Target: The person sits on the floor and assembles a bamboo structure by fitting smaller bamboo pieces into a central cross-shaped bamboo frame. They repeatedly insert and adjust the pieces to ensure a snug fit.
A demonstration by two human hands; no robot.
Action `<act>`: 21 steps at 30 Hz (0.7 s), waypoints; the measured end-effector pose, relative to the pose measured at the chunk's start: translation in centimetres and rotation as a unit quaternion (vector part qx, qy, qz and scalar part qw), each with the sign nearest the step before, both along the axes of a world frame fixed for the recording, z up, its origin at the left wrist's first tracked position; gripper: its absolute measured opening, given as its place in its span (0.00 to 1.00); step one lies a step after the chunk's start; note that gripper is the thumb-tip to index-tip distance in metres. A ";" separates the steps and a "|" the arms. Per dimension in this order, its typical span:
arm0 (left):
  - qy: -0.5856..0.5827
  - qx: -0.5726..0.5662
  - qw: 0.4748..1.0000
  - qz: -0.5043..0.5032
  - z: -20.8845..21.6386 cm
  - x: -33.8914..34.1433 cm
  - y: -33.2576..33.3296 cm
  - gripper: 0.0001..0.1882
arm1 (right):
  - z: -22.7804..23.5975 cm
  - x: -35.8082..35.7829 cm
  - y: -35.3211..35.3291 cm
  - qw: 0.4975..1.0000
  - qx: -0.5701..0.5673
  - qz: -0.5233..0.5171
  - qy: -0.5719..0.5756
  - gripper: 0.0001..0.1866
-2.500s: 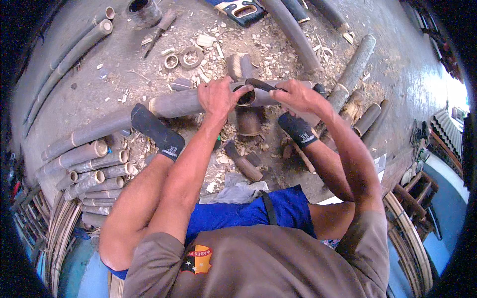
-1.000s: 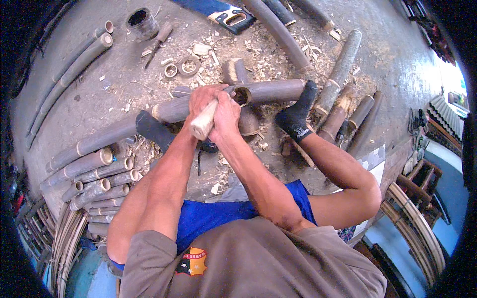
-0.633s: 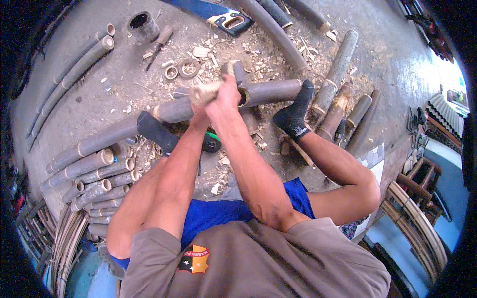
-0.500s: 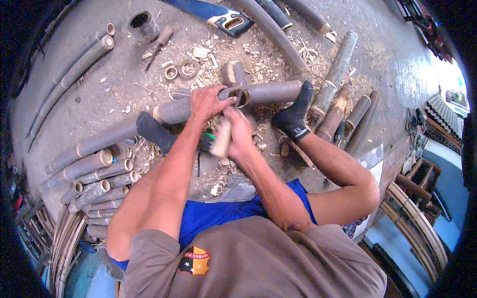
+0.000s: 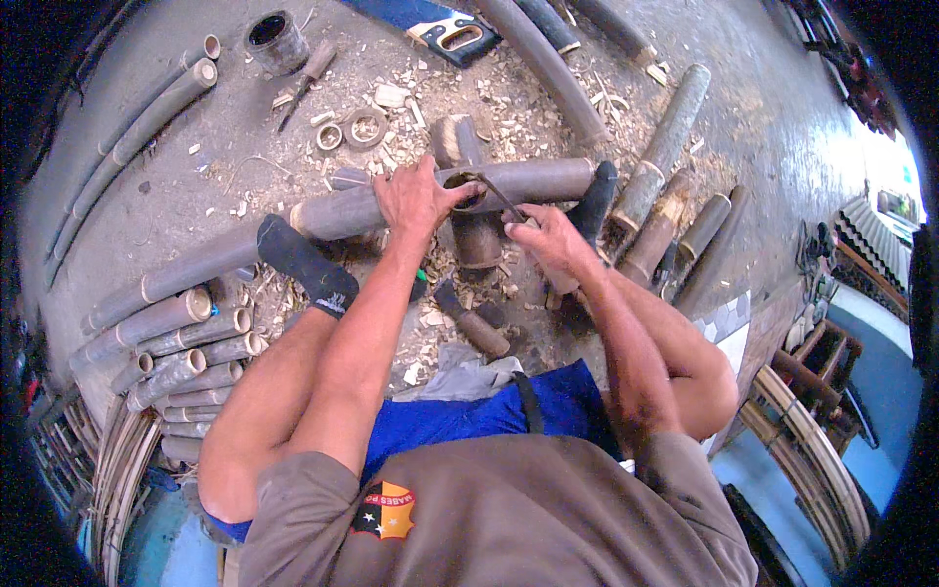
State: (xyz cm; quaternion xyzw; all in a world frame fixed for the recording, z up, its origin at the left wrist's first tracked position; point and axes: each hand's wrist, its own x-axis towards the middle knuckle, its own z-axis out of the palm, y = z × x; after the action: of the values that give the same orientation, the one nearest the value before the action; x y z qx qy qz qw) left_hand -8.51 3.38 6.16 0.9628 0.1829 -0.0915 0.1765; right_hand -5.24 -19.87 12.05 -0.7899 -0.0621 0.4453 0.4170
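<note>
Mostly matt, with a few glossy spots

Looks smooth and matt along the bamboo pole (image 5: 347, 213), paler and raw at the cut faces of the 2 bamboo rings (image 5: 366, 128). Appears dark and metallic on the thin tool (image 5: 501, 198), metallic blue on the saw blade (image 5: 391, 12), plastic-like on the saw handle (image 5: 476, 50). Seems dry and splintery among the wood chips (image 5: 391, 95), rough and dull on the grey floor (image 5: 186, 220), with a sheen toward the right. Shows matt cloth in the brown shirt (image 5: 548, 519), blue shorts (image 5: 469, 413) and 2 dark socks (image 5: 298, 259).

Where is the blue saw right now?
In the head view, the blue saw lies on the floor at the top edge, near the middle, just left of a long bamboo pole.
</note>
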 end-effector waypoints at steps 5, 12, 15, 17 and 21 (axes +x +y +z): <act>-0.050 -0.017 0.998 0.018 -0.6 -0.1 -0.6 0.40 | -1.9 8.0 -0.5 0.969 -0.031 0.238 -0.065 0.24; -0.009 -0.037 0.996 -0.083 -0.7 -0.4 0.6 0.42 | -0.2 8.1 2.7 0.947 -0.060 0.300 -0.100 0.24; 0.067 -0.047 0.974 -0.211 0.5 -0.5 3.7 0.49 | -4.8 -0.2 1.0 0.979 0.049 0.153 -0.123 0.20; 0.059 -0.024 0.975 -0.213 -0.1 -1.2 4.7 0.48 | -4.1 -4.9 3.8 0.996 0.081 0.030 -0.008 0.19; -0.021 0.014 0.975 -0.220 -4.3 -2.3 5.5 0.45 | -0.8 -6.8 12.7 0.849 0.212 -0.387 0.290 0.12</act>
State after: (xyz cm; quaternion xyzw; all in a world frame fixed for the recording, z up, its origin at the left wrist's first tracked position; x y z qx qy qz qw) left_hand -10.77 8.88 1.89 0.9835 -0.0354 -0.1052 0.1428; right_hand -12.07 -7.19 11.23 -0.4774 0.2795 0.4332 0.7115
